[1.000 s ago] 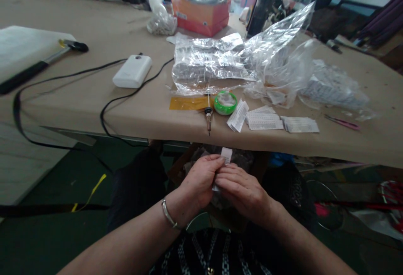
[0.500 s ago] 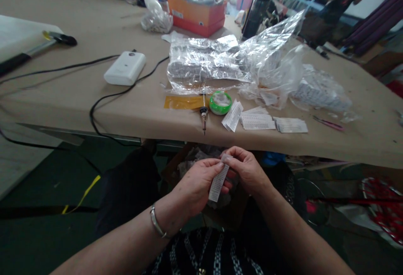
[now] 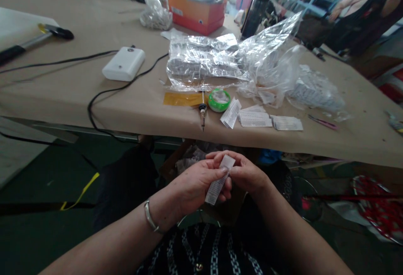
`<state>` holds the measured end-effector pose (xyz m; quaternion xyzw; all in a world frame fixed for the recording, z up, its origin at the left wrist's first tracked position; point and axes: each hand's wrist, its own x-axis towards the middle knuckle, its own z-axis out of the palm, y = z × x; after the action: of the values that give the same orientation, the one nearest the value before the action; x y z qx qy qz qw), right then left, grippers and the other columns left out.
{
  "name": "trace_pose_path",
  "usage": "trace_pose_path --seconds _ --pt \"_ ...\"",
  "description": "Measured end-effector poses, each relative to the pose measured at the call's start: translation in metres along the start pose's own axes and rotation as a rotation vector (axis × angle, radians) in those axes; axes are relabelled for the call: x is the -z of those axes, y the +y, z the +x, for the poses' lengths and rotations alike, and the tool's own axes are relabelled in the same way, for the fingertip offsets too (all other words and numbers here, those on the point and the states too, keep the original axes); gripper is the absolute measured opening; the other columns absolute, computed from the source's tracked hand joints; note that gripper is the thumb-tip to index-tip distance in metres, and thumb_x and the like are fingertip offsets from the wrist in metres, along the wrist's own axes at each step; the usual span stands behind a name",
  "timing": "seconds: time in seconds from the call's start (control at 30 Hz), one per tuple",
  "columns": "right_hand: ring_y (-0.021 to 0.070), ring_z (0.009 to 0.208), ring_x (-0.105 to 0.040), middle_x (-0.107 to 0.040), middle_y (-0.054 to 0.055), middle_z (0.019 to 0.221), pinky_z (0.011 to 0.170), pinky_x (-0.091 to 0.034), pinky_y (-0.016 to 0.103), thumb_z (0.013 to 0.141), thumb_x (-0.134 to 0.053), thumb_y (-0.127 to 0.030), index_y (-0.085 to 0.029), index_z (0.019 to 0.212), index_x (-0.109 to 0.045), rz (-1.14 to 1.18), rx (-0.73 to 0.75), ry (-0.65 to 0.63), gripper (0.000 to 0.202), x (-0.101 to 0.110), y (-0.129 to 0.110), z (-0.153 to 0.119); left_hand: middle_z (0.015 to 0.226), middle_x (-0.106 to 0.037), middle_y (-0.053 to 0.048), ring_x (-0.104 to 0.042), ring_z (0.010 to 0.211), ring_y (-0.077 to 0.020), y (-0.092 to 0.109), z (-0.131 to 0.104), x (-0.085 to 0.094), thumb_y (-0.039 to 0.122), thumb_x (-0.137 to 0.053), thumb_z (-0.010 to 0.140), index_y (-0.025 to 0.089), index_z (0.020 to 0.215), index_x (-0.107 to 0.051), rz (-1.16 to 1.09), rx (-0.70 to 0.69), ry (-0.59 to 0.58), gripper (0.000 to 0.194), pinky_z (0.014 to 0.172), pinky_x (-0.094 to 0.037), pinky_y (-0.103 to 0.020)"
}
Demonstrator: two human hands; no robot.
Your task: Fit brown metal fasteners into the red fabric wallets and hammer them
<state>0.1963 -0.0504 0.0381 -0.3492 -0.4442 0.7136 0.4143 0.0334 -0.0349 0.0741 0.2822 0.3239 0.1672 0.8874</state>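
A narrow printed paper label [image 3: 216, 187] slants between my two hands, in front of the table edge. My left hand [image 3: 200, 179] pinches it, the thumb lying across its upper part. From the other side my right hand [image 3: 247, 172] grips it too, some of its fingers tucked behind the strip. Above, near the table's front edge, several bundles of similar labels [image 3: 255, 118] lie in a row. Left of them are a green tape roll [image 3: 219, 100] and a soldering-iron-like tool [image 3: 202, 115], its tip toward me. Small whitish pieces fill a box [image 3: 170, 166] below my hands.
Clear plastic bags [image 3: 208, 63] cover the middle of the table. Behind them stand an orange box [image 3: 197, 10] and a dark bottle [image 3: 254, 12]. A white device [image 3: 124, 64] lies left among black cables. Pink tweezers [image 3: 323, 122] rest right. Another person [image 3: 355, 14] stands at the back right.
The label's upper end, earlier covered by my fingertips, now shows. My left thumb has settled across the strip and my right fingers have curled in. The person at the back looks nearer.
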Motion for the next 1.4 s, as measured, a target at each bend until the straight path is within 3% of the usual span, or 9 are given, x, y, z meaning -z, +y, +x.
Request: trace_pose_path --seconds 0.17,0.27,0.4,0.5,0.6,0.7,1.13,1.27,1.4 --pt "0.0229 0.106 -0.061 -0.060 0.010 0.120 0.089 -0.050 0.040 0.070 -0.074 -0.031 -0.018 0.082 -0.056 0.125 0.031 -0.075 0.025 0.001 0.003 -0.001 0.062 -0.059 -0.004 -0.055 0.047 -0.0100 -0.006 -0.002 -0.003 0.032 -0.062 0.079 0.012 0.080 -0.059 0.050 0.025 -0.013 0.021 0.045 -0.042 -0.019" --pt "0.0219 0.101 -0.062 -0.062 0.010 0.117 0.086 -0.051 0.039 0.072 -0.071 -0.033 -0.019 0.092 -0.058 0.040 0.037 -0.046 0.028 0.000 0.003 -0.004 0.061 -0.058 -0.003 -0.054 0.047 -0.0092 -0.010 -0.002 -0.002 0.033 -0.063 0.078 0.012 0.078 -0.059 0.039 0.020 -0.003 0.021 0.046 -0.041 -0.019" --pt "0.0182 0.092 -0.063 -0.064 0.006 0.109 0.081 -0.053 0.035 0.080 -0.061 -0.035 -0.023 0.116 -0.054 -0.329 0.179 0.202 0.038 -0.004 -0.001 -0.014 0.064 -0.057 -0.001 -0.054 0.050 -0.0092 -0.010 -0.002 0.000 0.033 -0.063 0.079 0.013 0.079 -0.057 0.004 -0.017 0.021 0.020 0.047 -0.041 -0.019" --pt "0.0206 0.103 -0.059 -0.060 0.007 0.116 0.091 -0.048 0.038 0.083 -0.058 -0.032 -0.025 0.119 -0.055 -0.704 0.319 0.400 0.037 -0.009 -0.007 -0.024 0.065 -0.056 -0.001 -0.054 0.050 -0.0092 -0.009 -0.002 0.001 0.032 -0.062 0.080 0.014 0.079 -0.057 0.000 -0.034 0.047 0.019 0.047 -0.041 -0.019" --pt "0.0229 0.111 -0.054 -0.058 0.009 0.117 0.097 -0.044 0.040 0.085 -0.057 -0.030 -0.023 0.120 -0.055 -0.967 0.394 0.418 0.036 -0.014 -0.011 -0.028 0.064 -0.056 -0.001 -0.054 0.050 -0.0088 -0.009 0.000 0.001 0.030 -0.062 0.080 0.013 0.077 -0.057 0.000 -0.032 0.048 0.018 0.047 -0.041 -0.019" --pt "0.0231 0.109 -0.055 -0.060 0.010 0.115 0.095 -0.045 0.040 0.086 -0.056 -0.028 -0.022 0.118 -0.056 -1.073 0.418 0.404 0.033 -0.016 -0.010 -0.026 0.064 -0.057 -0.002 -0.054 0.050 -0.0085 -0.010 0.001 0.001 0.029 -0.062 0.080 0.012 0.077 -0.058 -0.005 -0.029 0.059 0.018 0.047 -0.041 -0.018" --pt "0.0216 0.102 -0.060 -0.064 0.008 0.110 0.091 -0.049 0.038 0.086 -0.054 -0.028 -0.022 0.119 -0.055 -0.995 0.379 0.439 0.033 -0.020 -0.003 -0.020 0.061 -0.057 -0.002 -0.054 0.048 -0.0091 -0.009 0.003 0.003 0.026 -0.064 0.078 0.012 0.076 -0.059 -0.065 -0.032 0.095 0.016 0.046 -0.041 -0.019" --pt "0.0214 0.103 -0.060 -0.062 0.008 0.113 0.090 -0.051 0.038 0.084 -0.058 -0.032 -0.024 0.127 -0.048 -0.795 0.340 0.461 0.044 -0.020 0.003 -0.018 0.062 -0.058 -0.002 -0.054 0.048 -0.0094 -0.005 0.004 0.005 0.021 -0.057 0.083 0.012 0.084 -0.062 -0.140 -0.069 0.139 0.011 0.047 -0.042 -0.020" --pt "0.0273 0.123 -0.046 -0.045 0.012 0.136 0.098 -0.046 0.045 0.075 -0.068 -0.035 -0.026 0.138 -0.033 -0.805 0.418 0.384 0.073 -0.022 0.010 -0.020 0.063 -0.058 -0.002 -0.056 0.051 -0.0108 0.005 0.007 0.010 0.016 -0.051 0.086 0.011 0.090 -0.063 -0.236 -0.159 0.205 0.014 0.049 -0.045 -0.022"
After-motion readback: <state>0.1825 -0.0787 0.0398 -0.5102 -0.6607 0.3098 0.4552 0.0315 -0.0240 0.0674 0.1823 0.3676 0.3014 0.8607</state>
